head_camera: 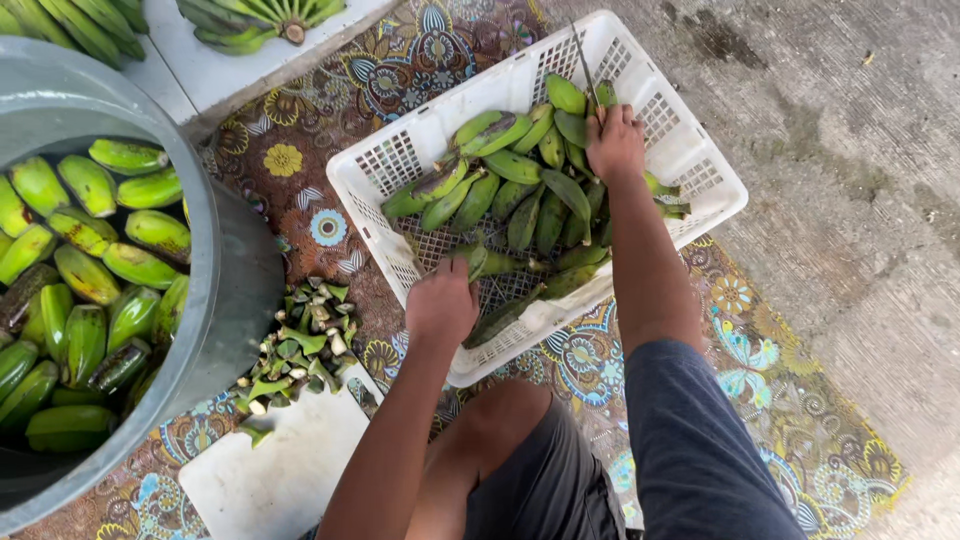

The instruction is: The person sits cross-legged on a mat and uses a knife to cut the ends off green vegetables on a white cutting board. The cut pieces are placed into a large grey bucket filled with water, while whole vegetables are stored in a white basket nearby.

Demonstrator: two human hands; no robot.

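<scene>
This looks like a floor-level food-preparation spot, perhaps the yard or porch of a home or a small workshop for processing bananas. The ground is rough grey concrete [850, 150], stained and cracked, with a patterned floral mat [300, 150] spread over it as the work surface. Work is done seated on the floor, not at a desk. A white plastic crate [690, 150] on the mat holds loose green bananas [500, 190]. At the mat's left edge a large grey tub [235, 270] is filled with more bananas in dark water. A pile of cut stem ends [300, 350] lies beside a white cutting board [280, 470] at the near edge. Whole bunches [260, 20] rest on a pale slab at the far edge.
</scene>
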